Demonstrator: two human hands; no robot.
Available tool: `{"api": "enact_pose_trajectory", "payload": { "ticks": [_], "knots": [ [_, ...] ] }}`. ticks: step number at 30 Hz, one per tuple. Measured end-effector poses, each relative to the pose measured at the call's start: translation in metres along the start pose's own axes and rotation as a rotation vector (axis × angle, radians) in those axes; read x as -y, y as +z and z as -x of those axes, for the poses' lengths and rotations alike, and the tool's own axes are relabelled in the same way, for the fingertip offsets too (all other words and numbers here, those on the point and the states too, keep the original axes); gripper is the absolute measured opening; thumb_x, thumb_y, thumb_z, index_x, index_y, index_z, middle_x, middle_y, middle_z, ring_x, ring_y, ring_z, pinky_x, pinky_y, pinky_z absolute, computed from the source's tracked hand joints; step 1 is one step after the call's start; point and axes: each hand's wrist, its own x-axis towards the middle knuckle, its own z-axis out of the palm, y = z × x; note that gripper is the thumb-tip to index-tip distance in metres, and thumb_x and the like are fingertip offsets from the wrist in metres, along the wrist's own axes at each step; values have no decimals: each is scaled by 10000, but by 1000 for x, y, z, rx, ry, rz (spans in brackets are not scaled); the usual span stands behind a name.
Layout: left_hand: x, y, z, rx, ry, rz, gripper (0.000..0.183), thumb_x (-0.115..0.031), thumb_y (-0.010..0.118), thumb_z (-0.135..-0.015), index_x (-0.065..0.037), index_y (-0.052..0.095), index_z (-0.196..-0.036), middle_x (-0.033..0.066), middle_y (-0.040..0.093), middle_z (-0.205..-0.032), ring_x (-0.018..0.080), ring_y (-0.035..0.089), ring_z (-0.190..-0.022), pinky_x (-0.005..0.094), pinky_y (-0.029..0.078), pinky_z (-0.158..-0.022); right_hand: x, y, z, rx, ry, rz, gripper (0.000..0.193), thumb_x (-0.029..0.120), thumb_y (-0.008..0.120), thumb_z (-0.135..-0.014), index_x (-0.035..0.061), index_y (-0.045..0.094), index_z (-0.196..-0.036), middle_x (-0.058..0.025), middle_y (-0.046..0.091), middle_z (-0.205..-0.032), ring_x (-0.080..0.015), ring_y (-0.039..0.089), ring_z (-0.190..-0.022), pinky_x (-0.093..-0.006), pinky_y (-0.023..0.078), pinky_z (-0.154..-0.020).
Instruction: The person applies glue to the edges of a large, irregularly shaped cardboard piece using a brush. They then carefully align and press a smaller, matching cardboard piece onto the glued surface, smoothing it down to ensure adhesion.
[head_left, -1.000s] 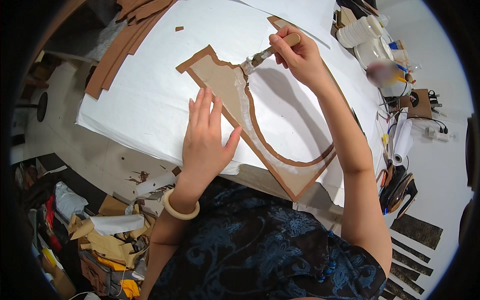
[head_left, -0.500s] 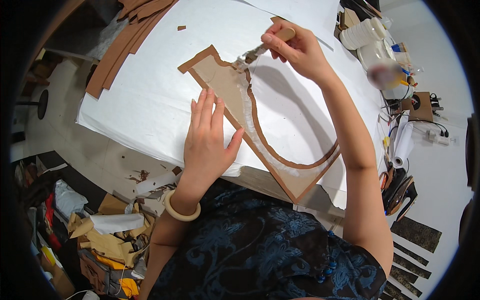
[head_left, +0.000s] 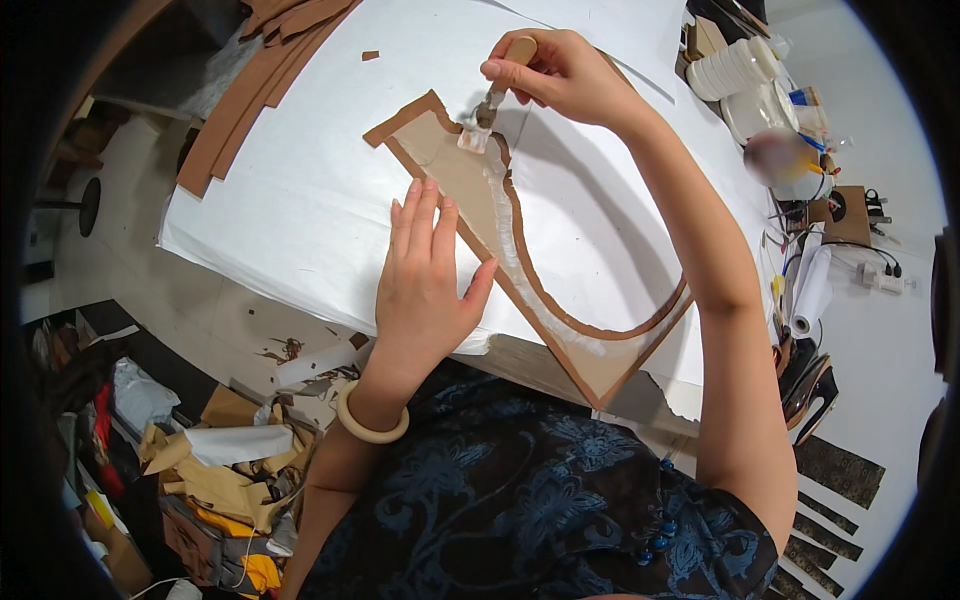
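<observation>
A curved brown leather-like piece [head_left: 455, 165] lies on white paper [head_left: 300, 190], its pale underside up and a strip of white glue along its inner edge. My left hand [head_left: 428, 275] presses flat on the piece's near edge, fingers spread. My right hand [head_left: 560, 75] grips a wooden-handled brush [head_left: 492, 100], whose bristles touch the piece near its far end.
Brown strips [head_left: 255, 95] lie at the paper's far left. Stacked white containers [head_left: 735, 70], a bowl and small bottles stand at the far right, with paper rolls [head_left: 812, 290] and cables beyond. Scraps and bags litter the floor [head_left: 215, 460] at lower left.
My right hand has drawn the brush along the piece toward its far end, spreading glue. My left hand has stayed pressed in place.
</observation>
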Motion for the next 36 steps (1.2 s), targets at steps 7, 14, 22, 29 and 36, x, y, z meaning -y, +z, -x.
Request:
{"api": "enact_pose_trajectory", "payload": {
  "ticks": [7, 14, 22, 29, 36],
  "knots": [
    [-2, -2, 0, 4, -3, -1, 632, -200, 734, -835, 133, 473, -1305, 337, 397, -1436, 468, 351, -1392, 559, 265, -1161, 17, 4, 8, -35, 97, 71, 292, 327, 684, -953, 37, 682, -924, 12, 640, -725, -49, 535, -609, -218, 423, -530],
    [-2, -2, 0, 6, -2, -1, 628, -202, 728, -841, 135, 474, -1306, 333, 398, -1438, 467, 351, -1392, 560, 265, -1160, 6, 6, 9, -66, 28, -11, 285, 309, 666, -965, 27, 678, -924, -1, 639, -718, -53, 552, -604, -219, 421, -512],
    [-1, -2, 0, -7, 2, -1, 625, -203, 729, -839, 136, 481, -1301, 332, 399, -1437, 468, 355, -1388, 561, 269, -1158, 7, 10, -8, -53, 41, 76, 307, 335, 671, -955, 36, 695, -888, -11, 637, -678, -74, 560, -585, -243, 436, -518],
    [-3, -3, 0, 12, 3, -11, 633, -207, 726, -835, 144, 474, -1298, 339, 402, -1421, 469, 353, -1387, 561, 271, -1160, 4, 19, -17, -72, -12, 26, 313, 322, 659, -960, 27, 677, -857, -21, 629, -653, -78, 563, -571, -235, 436, -507],
    [-3, -4, -1, 2, 7, -30, 637, -223, 719, -832, 163, 480, -1278, 345, 417, -1398, 464, 358, -1382, 544, 291, -1160, 3, 23, -23, -93, 67, 41, 274, 286, 647, -974, 20, 677, -914, -10, 639, -708, -55, 570, -591, -216, 446, -506]
  ]
}}
